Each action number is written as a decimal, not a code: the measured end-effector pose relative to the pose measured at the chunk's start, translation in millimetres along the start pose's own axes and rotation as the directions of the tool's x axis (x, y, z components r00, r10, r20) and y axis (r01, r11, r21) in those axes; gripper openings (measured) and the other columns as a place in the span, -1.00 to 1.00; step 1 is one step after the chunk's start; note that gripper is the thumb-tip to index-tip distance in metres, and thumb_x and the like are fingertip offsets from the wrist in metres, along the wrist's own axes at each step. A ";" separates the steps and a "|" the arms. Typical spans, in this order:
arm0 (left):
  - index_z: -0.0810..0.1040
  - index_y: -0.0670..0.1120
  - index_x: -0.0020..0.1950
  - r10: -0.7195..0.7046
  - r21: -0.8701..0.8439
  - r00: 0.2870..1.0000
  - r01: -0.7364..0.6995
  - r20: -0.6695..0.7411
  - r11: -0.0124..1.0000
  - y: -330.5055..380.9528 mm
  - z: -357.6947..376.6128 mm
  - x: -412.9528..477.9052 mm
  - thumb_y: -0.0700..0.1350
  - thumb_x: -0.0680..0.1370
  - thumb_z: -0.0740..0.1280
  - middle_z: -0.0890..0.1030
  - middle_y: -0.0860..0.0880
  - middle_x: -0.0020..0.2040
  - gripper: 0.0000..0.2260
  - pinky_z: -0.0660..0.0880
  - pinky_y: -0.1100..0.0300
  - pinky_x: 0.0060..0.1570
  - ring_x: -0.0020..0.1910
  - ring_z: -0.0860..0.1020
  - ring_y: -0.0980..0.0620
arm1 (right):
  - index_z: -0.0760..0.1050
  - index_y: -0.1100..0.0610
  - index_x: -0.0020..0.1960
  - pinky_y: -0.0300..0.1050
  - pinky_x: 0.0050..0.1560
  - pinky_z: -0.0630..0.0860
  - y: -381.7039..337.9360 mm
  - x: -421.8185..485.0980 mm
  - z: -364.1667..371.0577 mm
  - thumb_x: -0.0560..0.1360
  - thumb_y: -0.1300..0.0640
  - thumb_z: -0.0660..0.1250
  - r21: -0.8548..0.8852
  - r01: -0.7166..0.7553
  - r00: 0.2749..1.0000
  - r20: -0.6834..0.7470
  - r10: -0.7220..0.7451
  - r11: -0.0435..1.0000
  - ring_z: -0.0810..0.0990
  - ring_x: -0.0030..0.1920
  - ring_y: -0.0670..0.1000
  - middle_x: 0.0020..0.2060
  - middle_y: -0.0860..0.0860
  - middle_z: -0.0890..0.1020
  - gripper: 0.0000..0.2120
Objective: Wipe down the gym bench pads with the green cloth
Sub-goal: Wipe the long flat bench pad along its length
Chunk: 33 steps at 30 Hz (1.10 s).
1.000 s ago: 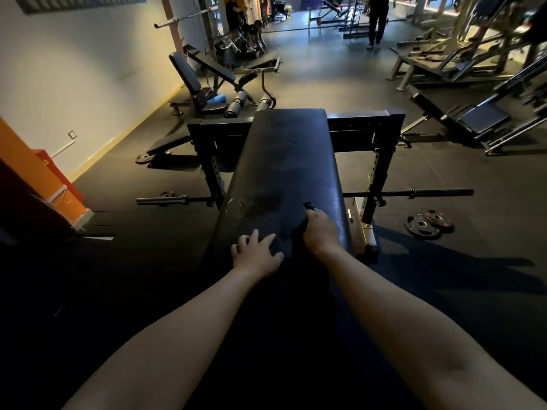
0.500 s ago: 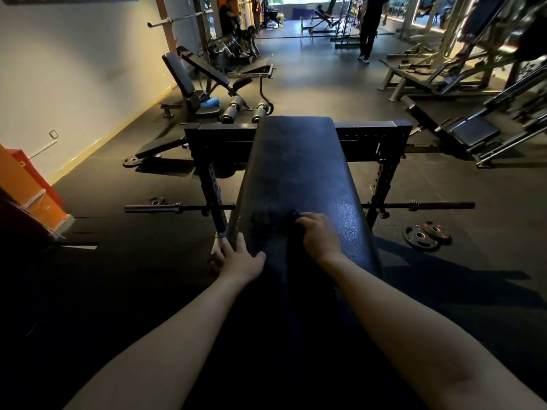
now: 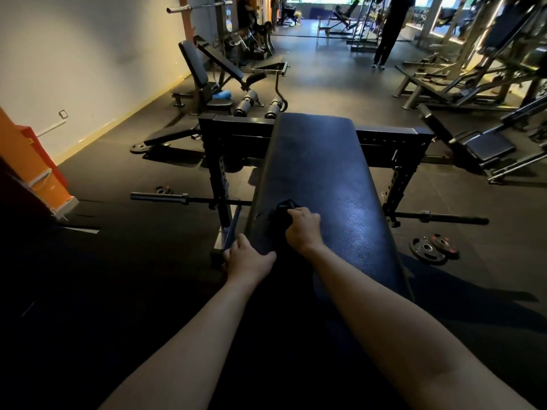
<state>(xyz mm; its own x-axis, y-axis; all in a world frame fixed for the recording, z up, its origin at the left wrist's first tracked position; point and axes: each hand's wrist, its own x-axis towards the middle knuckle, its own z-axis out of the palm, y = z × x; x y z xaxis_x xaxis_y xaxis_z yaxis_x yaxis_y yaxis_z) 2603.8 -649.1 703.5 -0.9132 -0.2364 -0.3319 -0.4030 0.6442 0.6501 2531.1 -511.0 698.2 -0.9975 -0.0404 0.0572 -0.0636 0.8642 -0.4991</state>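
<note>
A long black bench pad [image 3: 319,173] runs away from me down the middle of the head view. My right hand [image 3: 302,229] grips a bunched cloth [image 3: 279,216] that looks almost black in this dim light, pressed on the pad near its left side. My left hand [image 3: 247,258] holds the pad's left edge, with the thumb on top and the fingers hidden over the side. Both forearms reach in from below.
The bench's black rack frame [image 3: 219,173] crosses behind the pad, with a barbell [image 3: 177,198] low across it. Weight plates [image 3: 433,248] lie on the floor at right. Other benches [image 3: 204,81] and machines [image 3: 479,149] stand around. A person [image 3: 387,34] stands far back.
My right hand has slid the cloth leftward across the pad, from its right side toward its left. My left hand shifted from the pad's top to its left edge.
</note>
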 end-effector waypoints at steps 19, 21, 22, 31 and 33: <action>-0.04 -0.04 0.64 0.008 -0.013 0.998 -0.007 0.067 1.000 -2.8 -4.4 2.0 0.17 0.53 0.40 0.12 -0.06 0.61 -0.14 0.07 -0.25 0.48 0.54 0.08 -0.21 | 0.53 0.03 0.34 0.06 0.24 0.35 -20.6 53.8 19.5 0.58 0.24 0.16 -0.102 0.166 0.986 -0.010 -0.168 0.981 0.35 0.24 0.19 0.37 0.03 0.48 -0.61; -0.05 -0.04 0.64 0.000 -0.008 0.997 0.000 0.074 1.000 -0.5 -4.8 0.2 0.15 0.54 0.39 0.10 -0.07 0.61 -0.15 0.05 -0.25 0.48 0.55 0.06 -0.22 | 0.59 0.05 0.28 0.00 0.22 0.33 -24.0 41.6 24.2 0.55 0.28 0.18 -0.070 0.294 0.956 0.014 -0.294 0.953 0.44 0.21 0.16 0.29 0.00 0.57 -0.61; -0.05 -0.04 0.64 -0.001 -0.004 0.996 0.001 0.085 1.000 0.0 -5.3 -1.4 0.12 0.55 0.38 0.09 -0.07 0.61 -0.17 0.04 -0.25 0.48 0.55 0.05 -0.22 | 0.64 0.04 0.22 -0.01 0.24 0.32 -24.1 33.4 23.1 0.53 0.30 0.21 -0.036 0.366 0.930 0.023 -0.366 0.930 0.50 0.20 0.12 0.23 -0.01 0.62 -0.62; -0.06 -0.04 0.65 0.016 0.025 0.997 -0.018 0.077 1.000 -2.6 -3.2 1.5 0.21 0.55 0.35 0.09 -0.08 0.61 -0.15 0.07 -0.24 0.46 0.55 0.05 -0.22 | 0.57 0.08 0.33 0.04 0.28 0.36 17.0 47.7 20.2 0.51 0.35 0.24 -0.041 0.360 0.923 -0.128 -0.362 0.932 0.39 0.23 0.20 0.32 0.08 0.55 -0.56; -0.06 -0.05 0.64 0.009 0.040 0.998 -0.012 0.057 0.999 -4.4 -0.8 3.8 0.25 0.55 0.33 0.09 -0.08 0.61 -0.15 0.09 -0.22 0.45 0.54 0.05 -0.21 | 0.45 0.05 0.44 0.05 0.38 0.30 25.0 66.9 14.2 0.52 0.34 0.17 -0.014 0.086 0.978 -0.191 -0.087 0.996 0.30 0.30 0.23 0.41 0.06 0.43 -0.48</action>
<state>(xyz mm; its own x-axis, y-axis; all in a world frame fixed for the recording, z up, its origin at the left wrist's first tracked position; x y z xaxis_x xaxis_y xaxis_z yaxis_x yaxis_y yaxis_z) 2602.1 -653.4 699.9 -0.9120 -0.1882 -0.3645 -0.3896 0.6753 0.6263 2462.4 -499.3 677.3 -0.9643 -0.0188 0.2641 -0.1485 0.8643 -0.4806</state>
